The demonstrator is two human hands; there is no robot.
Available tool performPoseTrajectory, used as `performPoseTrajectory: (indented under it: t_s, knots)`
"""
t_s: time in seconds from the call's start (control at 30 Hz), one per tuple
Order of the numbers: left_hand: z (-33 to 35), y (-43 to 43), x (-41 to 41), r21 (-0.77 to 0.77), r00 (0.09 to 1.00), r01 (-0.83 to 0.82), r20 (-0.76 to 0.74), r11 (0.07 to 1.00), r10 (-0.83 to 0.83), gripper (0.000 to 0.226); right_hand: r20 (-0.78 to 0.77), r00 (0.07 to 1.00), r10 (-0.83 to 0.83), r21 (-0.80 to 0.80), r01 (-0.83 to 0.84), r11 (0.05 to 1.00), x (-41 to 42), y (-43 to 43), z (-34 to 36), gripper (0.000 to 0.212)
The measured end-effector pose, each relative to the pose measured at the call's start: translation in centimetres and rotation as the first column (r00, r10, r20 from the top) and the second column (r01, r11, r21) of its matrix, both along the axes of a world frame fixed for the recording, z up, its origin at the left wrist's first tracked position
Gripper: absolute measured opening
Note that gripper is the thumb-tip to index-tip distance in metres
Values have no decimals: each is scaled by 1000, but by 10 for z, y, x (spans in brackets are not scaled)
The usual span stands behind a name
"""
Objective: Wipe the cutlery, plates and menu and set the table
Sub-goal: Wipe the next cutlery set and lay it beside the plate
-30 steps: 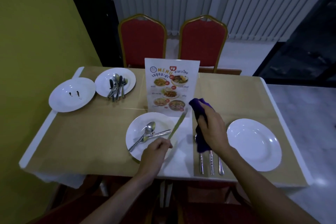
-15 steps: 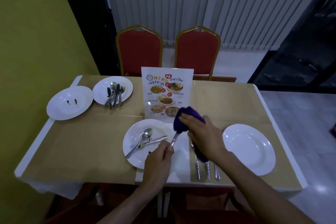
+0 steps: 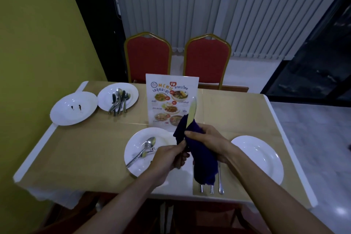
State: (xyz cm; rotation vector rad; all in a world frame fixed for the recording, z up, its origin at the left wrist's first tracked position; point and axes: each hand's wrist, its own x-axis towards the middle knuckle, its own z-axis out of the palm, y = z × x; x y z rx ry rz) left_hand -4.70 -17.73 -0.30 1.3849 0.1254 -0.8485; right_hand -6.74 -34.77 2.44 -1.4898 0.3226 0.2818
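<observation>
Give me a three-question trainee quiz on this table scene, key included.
1. True or false: the right hand grips the purple cloth round the knife.
2. The near-right plate holds: A) nothing; B) a cup; C) rice.
3. How many red chairs stand beyond the menu?
Key: 1 true; 2 A; 3 two.
</observation>
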Motion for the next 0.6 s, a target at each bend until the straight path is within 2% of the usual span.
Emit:
performPoseTrajectory:
  t_s: [0.1,0.17,0.23,0.33,0.47,0.6]
  knots:
    - [0,-5,3,-71,998,45,-42,996,-48,22,93,994,-52,-203,70,977,-3,2,-8,24]
    - [4,-7,11,-51,996,-85,23,995,86,29,124,990,-60,-276,92,957,-8,2,-11,30]
    - [16,-8,22,-19,976,-180,121,983,181,23,123,991,-59,-290,93,952,-14,2,-11,37]
    - [31,-16,36,-4,962,-131,243,991,128,6,142,988,-53,-354,100,930,-18,4,-7,38]
    - [41,-34,52,99,927,-64,374,993,23,12,139,981,-135,-261,168,951,-23,9,-3,37]
    - [65,-59,76,14,939,-90,335,996,80,2,132,973,-190,-195,213,957,-36,6,-5,39]
